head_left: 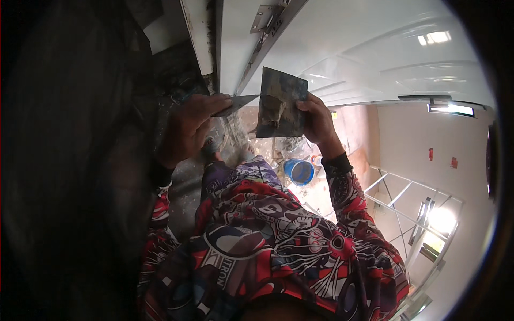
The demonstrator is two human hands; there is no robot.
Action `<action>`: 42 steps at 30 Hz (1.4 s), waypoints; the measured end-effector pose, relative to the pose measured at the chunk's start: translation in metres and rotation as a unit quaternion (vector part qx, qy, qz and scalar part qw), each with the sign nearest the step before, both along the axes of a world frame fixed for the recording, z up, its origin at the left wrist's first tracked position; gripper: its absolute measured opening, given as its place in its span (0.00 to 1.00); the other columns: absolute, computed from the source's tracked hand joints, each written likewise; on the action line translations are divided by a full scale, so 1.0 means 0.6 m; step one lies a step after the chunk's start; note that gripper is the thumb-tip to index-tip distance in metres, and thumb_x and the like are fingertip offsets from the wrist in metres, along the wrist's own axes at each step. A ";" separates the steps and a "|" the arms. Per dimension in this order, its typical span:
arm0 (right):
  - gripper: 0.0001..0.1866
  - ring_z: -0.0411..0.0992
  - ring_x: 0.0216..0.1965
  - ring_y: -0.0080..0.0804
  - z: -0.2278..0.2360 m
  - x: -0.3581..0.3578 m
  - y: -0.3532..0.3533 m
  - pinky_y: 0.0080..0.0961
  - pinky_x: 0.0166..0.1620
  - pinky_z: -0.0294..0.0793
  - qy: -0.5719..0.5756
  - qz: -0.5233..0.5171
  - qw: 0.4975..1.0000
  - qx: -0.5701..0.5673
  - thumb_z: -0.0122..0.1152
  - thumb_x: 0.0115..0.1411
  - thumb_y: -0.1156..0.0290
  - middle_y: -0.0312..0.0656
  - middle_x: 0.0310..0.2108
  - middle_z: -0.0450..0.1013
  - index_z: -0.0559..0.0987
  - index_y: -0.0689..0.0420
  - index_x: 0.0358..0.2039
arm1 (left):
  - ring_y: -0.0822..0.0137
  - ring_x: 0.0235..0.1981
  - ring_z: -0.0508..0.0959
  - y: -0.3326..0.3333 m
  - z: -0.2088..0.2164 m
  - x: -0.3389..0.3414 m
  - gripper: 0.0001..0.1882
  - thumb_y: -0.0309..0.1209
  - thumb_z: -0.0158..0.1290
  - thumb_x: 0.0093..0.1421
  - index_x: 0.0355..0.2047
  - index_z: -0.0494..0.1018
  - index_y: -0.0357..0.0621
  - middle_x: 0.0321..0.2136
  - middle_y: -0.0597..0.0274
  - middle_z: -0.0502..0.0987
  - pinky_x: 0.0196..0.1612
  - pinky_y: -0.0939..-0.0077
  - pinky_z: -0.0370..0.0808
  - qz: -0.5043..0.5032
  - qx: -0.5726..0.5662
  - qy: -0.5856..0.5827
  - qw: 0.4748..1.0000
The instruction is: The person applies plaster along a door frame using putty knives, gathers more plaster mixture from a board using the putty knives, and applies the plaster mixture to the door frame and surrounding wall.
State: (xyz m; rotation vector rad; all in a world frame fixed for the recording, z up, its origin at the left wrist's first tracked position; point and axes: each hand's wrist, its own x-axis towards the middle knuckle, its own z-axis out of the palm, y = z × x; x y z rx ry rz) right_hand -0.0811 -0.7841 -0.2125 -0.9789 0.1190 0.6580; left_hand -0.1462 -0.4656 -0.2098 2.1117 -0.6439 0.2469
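Observation:
My right hand [318, 119] grips a dark square plate [267, 119] by its right edge, thumb on its face. Tan, putty-like paste [279, 107] is smeared over the middle of that face. Level with it on the left, my left hand [188, 125] is closed on a thin, flat dark spreader [238, 103], seen nearly edge-on. The spreader's tip points at the plate's left edge; whether the two touch I cannot tell. Both hands are raised in front of a white door panel [342, 45] with a metal hinge [266, 18].
A blue bucket [299, 172] stands on the stained floor right of my legs, with a white container [316, 160] beside it. White metal scaffolding [409, 187] rises at the right before a pale wall [412, 139]. Dark shadow covers the left side.

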 end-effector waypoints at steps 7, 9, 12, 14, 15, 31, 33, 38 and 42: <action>0.20 0.77 0.46 0.36 -0.005 0.013 0.008 0.30 0.52 0.78 0.005 0.023 1.000 -0.006 0.51 0.58 0.78 0.50 0.46 0.75 0.71 0.72 0.51 | 0.52 0.48 0.76 0.012 0.035 0.004 0.24 0.13 0.50 0.51 0.49 0.76 0.42 0.49 0.54 0.78 0.50 0.61 0.74 -0.039 0.074 0.011 0.996; 0.20 0.78 0.43 0.35 -0.014 0.018 0.003 0.29 0.49 0.80 0.006 0.018 0.999 -0.031 0.51 0.59 0.78 0.49 0.45 0.75 0.71 0.72 0.51 | 0.54 0.46 0.77 0.010 0.036 0.001 0.23 0.13 0.51 0.49 0.47 0.77 0.42 0.47 0.56 0.79 0.49 0.62 0.75 -0.053 0.111 0.002 0.992; 0.19 0.79 0.41 0.34 -0.013 0.019 0.009 0.28 0.47 0.81 0.012 0.005 0.999 -0.037 0.50 0.59 0.77 0.49 0.44 0.76 0.71 0.71 0.51 | 0.55 0.44 0.78 0.002 0.045 -0.001 0.23 0.14 0.52 0.49 0.46 0.78 0.42 0.46 0.56 0.79 0.49 0.63 0.75 -0.059 0.107 0.020 0.992; 0.19 0.78 0.43 0.36 -0.022 0.023 0.007 0.31 0.49 0.80 0.011 0.012 0.999 -0.027 0.51 0.60 0.77 0.50 0.45 0.75 0.70 0.71 0.51 | 0.55 0.43 0.78 0.004 0.038 -0.002 0.23 0.14 0.52 0.50 0.47 0.78 0.43 0.46 0.55 0.79 0.48 0.62 0.76 -0.061 0.098 0.030 0.993; 0.19 0.77 0.45 0.37 -0.028 0.026 0.007 0.33 0.52 0.78 0.008 0.020 1.000 -0.016 0.51 0.61 0.77 0.50 0.46 0.74 0.69 0.71 0.51 | 0.55 0.42 0.78 0.006 0.033 -0.005 0.22 0.15 0.52 0.50 0.47 0.77 0.43 0.46 0.55 0.79 0.47 0.62 0.76 -0.061 0.090 0.039 0.993; 0.18 0.77 0.45 0.36 -0.014 0.011 0.032 0.33 0.49 0.79 -0.001 -0.023 0.999 -0.028 0.49 0.61 0.76 0.49 0.46 0.75 0.71 0.70 0.51 | 0.57 0.36 0.80 -0.021 0.024 0.000 0.19 0.22 0.55 0.51 0.46 0.78 0.46 0.40 0.61 0.81 0.40 0.66 0.78 0.013 0.047 -0.025 0.998; 0.17 0.77 0.41 0.34 -0.016 0.012 0.036 0.29 0.45 0.79 -0.015 -0.032 0.998 -0.051 0.51 0.61 0.76 0.47 0.44 0.75 0.72 0.69 0.50 | 0.60 0.35 0.79 -0.026 0.025 0.002 0.21 0.24 0.56 0.49 0.45 0.79 0.48 0.40 0.66 0.82 0.39 0.67 0.78 0.022 0.104 -0.083 0.991; 0.15 0.75 0.35 0.30 -0.030 0.012 0.045 0.27 0.38 0.78 -0.020 -0.025 0.995 -0.091 0.51 0.60 0.75 0.42 0.39 0.75 0.74 0.67 0.47 | 0.58 0.40 0.80 -0.032 0.043 -0.001 0.21 0.20 0.54 0.50 0.46 0.79 0.44 0.44 0.57 0.81 0.42 0.66 0.79 -0.039 0.148 -0.034 0.988; 0.11 0.73 0.31 0.26 -0.095 0.025 0.007 0.26 0.33 0.76 -0.214 0.009 0.945 -0.246 0.52 0.60 0.74 0.38 0.34 0.74 0.75 0.63 0.42 | 0.57 0.37 0.80 -0.033 0.047 0.002 0.18 0.23 0.56 0.48 0.42 0.80 0.45 0.38 0.57 0.82 0.40 0.66 0.78 -0.051 0.143 0.005 0.988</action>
